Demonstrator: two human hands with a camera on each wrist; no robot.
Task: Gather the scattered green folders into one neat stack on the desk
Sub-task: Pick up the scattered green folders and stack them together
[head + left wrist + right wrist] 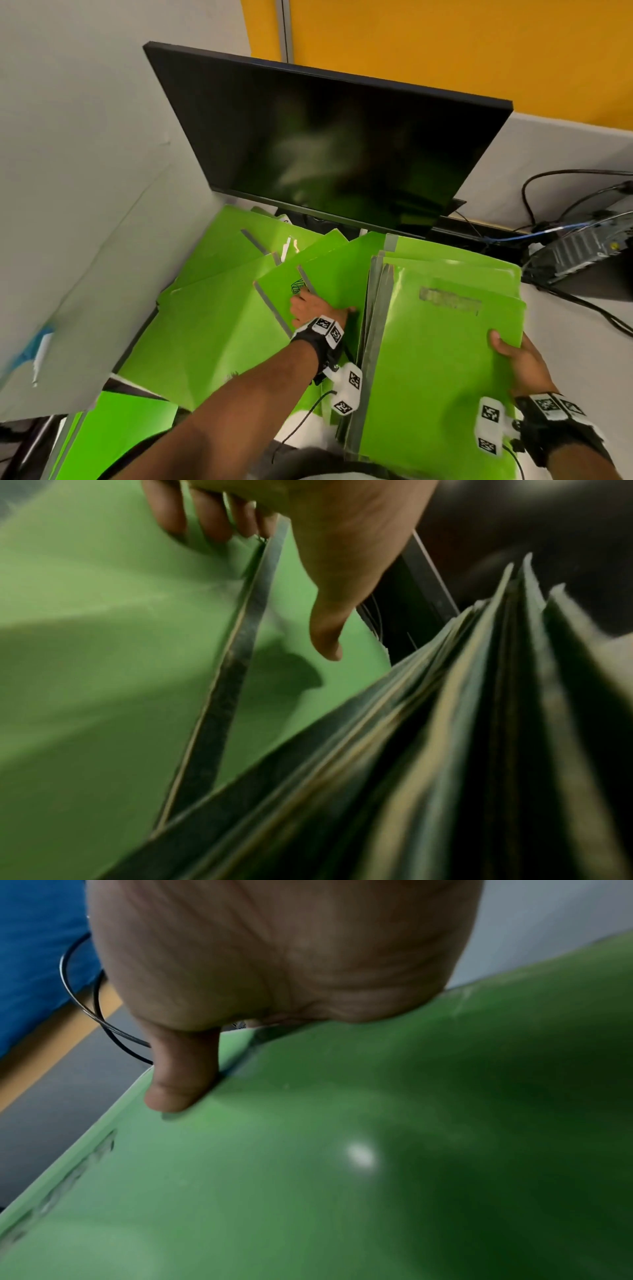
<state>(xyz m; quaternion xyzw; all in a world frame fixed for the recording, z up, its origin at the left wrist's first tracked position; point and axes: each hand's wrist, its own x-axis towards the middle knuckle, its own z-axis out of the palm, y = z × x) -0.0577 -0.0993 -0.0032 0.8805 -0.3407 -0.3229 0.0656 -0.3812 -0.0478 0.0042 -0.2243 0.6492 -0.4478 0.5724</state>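
On desk (582,342): right hand (517,363) grips folder stack (428,359) at right edge; left hand (318,310) pinches loose folder (335,274) just beside.

1. The stacked folders (435,359) look like smooth green card with a glossy sheen; the right wrist view shows a bright glare spot on the top cover.
2. The loose folder (329,274) carries a duller, grey, tape-like spine strip (274,313).
3. The monitor screen (335,147) is glossy black and mirrors green.
4. The partition wall (85,171) is matt pale grey.
5. The cables (524,195) have a smooth black coating.

Nothing reads clearly (the label (450,297) on the top folder (428,363) is blurred).
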